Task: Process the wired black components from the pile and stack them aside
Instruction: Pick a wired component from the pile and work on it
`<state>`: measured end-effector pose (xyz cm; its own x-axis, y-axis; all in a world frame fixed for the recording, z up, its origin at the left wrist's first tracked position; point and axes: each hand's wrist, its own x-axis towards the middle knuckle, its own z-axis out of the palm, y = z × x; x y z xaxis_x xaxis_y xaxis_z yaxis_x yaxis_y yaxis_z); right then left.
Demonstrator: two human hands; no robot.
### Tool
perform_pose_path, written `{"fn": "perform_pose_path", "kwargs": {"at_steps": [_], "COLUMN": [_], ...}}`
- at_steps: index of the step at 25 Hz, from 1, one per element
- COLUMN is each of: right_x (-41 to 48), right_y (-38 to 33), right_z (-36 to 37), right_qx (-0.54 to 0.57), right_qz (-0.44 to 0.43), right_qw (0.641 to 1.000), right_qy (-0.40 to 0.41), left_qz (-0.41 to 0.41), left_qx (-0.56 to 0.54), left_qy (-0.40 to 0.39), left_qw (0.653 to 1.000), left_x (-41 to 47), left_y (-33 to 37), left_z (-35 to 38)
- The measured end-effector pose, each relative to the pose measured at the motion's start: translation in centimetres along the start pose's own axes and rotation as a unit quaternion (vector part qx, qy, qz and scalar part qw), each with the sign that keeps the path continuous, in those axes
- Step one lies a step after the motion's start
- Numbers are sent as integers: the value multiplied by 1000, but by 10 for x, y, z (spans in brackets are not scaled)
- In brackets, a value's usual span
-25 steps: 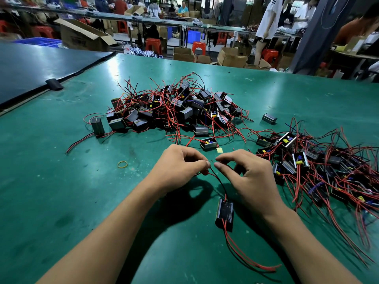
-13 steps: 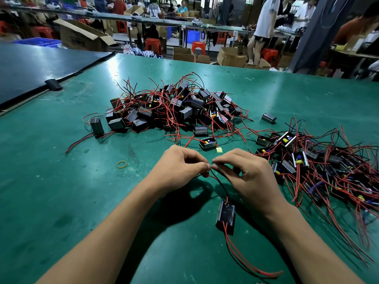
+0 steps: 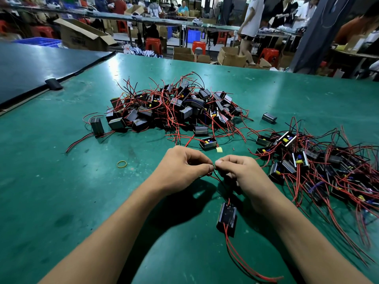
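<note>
I have both hands, left hand and right hand, pinched shut on the wire ends, fingertips meeting, probably to twist them. The black box hangs below, clear of the pile.

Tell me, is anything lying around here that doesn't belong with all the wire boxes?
Yes, a few strays. A yellow rubber band lies alone on the green table, left of the left hand. A small yellow scrap sits beyond the right hand. One black box without visible wires rests apart, between the two piles.
</note>
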<state>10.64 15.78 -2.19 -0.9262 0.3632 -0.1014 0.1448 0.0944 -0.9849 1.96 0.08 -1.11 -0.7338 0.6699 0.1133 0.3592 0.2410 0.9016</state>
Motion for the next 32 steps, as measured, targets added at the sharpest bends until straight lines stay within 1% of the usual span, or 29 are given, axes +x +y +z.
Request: {"fn": "perform_pose_path", "kwargs": {"at_steps": [1,2,4,5,7,9,15,17,18,19,21,22,24,26,28,29,31,32], "right_x": [-1,-2,-3,-2,1,3,4,3,2,1,0,0,2,5,9,11,12,12], "right_y": [2,4,7,8,12,16,15,12,12,11,11,12,13,12,13,13,12,10], "right_z": [-1,-1,-3,-5,-8,-11,-12,-12,-11,-9,-2,1,3,1,-9,-15,-25,-28], "right_qx": [-47,-103,-187,-215,-253,-270,-287,-294,-285,-265,-198,-175,-176,-186,-168,-137,-34,-1], "right_qz": [-46,-114,-256,-312,-375,-389,-390,-375,-357,-327,-250,-216,-178,-167,-154,-138,-98,-90], "right_qw": [998,987,945,921,888,878,871,876,887,905,946,959,966,964,961,963,968,965], "right_qy": [15,40,82,88,82,76,79,73,71,68,59,57,63,95,156,186,227,248], "left_qz": [-4,-9,-17,-19,-23,-25,-20,-18,-17,-16,-12,-12,-22,-41,-55,-59,-65,-68], "left_qx": [-3,-10,-24,-27,-31,-32,-52,-54,-54,-54,-48,-45,-40,-17,25,44,67,69], "left_qy": [1,0,-6,-9,-15,-18,-41,-40,-37,-33,-23,-19,-11,11,38,44,42,37], "left_qw": [1000,1000,1000,999,999,999,998,998,998,998,998,999,999,999,997,996,995,995], "left_x": [0,1,1,1,1,1,2,1,2,2,2,3,3,4,6,7,6,5], "left_y": [-1,-1,-2,-3,-3,-4,-6,-6,-6,-7,-7,-7,-7,-10,-13,-14,-14,-14], "left_z": [0,-1,-3,-4,-5,-5,-8,-8,-7,-7,-5,-4,-3,-5,-9,-10,-12,-12]}}
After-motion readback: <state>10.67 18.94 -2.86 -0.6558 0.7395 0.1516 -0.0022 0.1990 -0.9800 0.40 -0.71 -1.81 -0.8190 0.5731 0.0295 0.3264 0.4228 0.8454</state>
